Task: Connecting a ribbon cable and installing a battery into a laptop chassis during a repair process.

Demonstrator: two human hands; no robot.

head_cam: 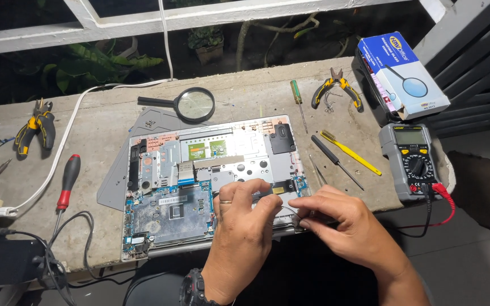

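Left hand (242, 226), right hand (341, 224) pinching small hidden part over opened laptop (199, 181); fingertips obscure it.

**Packages, labels and screens**

Far right: blue-and-white cardboard box (402, 76), rectangular, tilted, with a magnifier picture on its lid. Just nearer: grey multimeter (414, 161) with pale greenish rectangular screen (410, 136) (blank). Inside opened laptop (211, 181): small white strip label (173, 200).

Overhead light fell bright on desk (245, 85); background foliage sat dark. Glare on magnifying glass (195, 105) lens. Short, soft shadows. Focus sharp, slight edge distortion.
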